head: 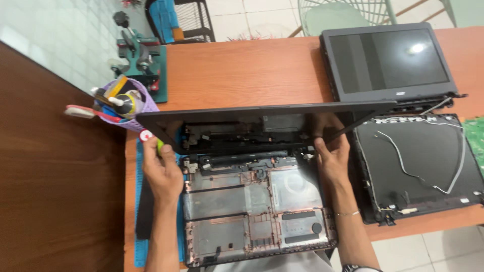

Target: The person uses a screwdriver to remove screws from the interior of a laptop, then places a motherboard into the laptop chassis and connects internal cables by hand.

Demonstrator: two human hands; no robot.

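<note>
Both hands grip the raised laptop lid (262, 113): my left hand (160, 168) at 9 o'clock also pinches a screwdriver (149, 138), my right hand (330, 151) clamps 3 o'clock, steadying it above the base (252, 211).

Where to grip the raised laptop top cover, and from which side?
Grip the raised top cover at its two short ends, hands coming from the near side. It's wide, thin and tilted up over the bottom case; the right hand already holds one end, and the far edge is hinged.

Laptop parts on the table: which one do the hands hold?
The lifted black panel over the open base, held by both hands; the others lie flat at right.
</note>
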